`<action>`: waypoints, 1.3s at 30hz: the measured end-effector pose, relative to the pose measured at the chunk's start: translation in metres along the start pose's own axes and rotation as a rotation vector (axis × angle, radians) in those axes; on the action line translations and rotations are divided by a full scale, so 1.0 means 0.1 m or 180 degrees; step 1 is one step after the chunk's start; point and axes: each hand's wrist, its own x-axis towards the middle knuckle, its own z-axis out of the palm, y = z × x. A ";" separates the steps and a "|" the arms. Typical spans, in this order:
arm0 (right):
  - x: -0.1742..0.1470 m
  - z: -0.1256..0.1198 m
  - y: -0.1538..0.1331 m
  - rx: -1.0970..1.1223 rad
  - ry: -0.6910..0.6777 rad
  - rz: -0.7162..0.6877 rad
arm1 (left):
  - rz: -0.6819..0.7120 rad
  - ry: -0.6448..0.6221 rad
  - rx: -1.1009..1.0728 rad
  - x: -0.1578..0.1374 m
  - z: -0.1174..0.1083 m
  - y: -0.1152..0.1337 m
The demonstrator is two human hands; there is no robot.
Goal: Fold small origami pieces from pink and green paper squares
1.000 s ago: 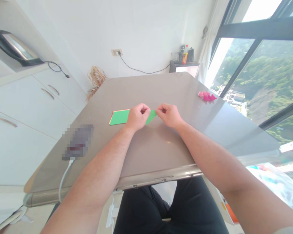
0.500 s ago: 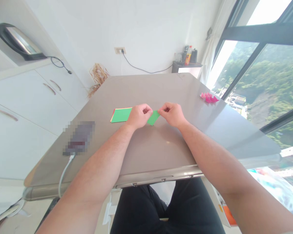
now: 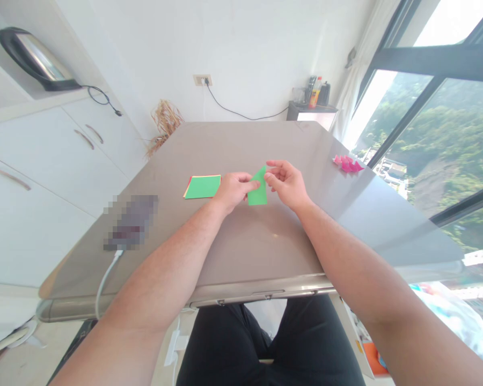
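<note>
Paper is sitting over the table between my left hand, pinching its left side under the thumb, and my right hand, curling loosely at its upper right edge, can't tell if gripping, stack lying just left.

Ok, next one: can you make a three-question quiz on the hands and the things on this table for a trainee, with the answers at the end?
1. Multiple choice: what does the left hand hold?
A) the kettle
B) a green sheet
C) the bottle

2. True or false: the pink pieces lie to the right of the right hand.

3. Fill the gap: the top of the stack to the left of the left hand is ____ in colour.

Key:
1. B
2. True
3. green
</note>
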 end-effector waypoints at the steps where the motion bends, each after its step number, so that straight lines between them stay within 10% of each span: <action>1: 0.00 0.00 0.01 0.0003 0.0012 -0.0083 | -0.0117 0.0173 -0.0385 0.02 -0.01 0.00; 6: -0.06 0.03 -0.01 -0.0394 -0.0319 -0.0556 | -0.0476 0.0819 -0.1402 0.08 -0.07 -0.02; 16: -0.10 0.15 0.01 -0.0901 -0.0693 -0.1114 | -0.0696 0.0313 -0.1744 0.07 -0.04 -0.01; 39: -0.01 0.04 0.06 0.0102 -0.0403 0.0195 | -0.0723 -0.0036 -0.1339 0.00 -0.01 0.01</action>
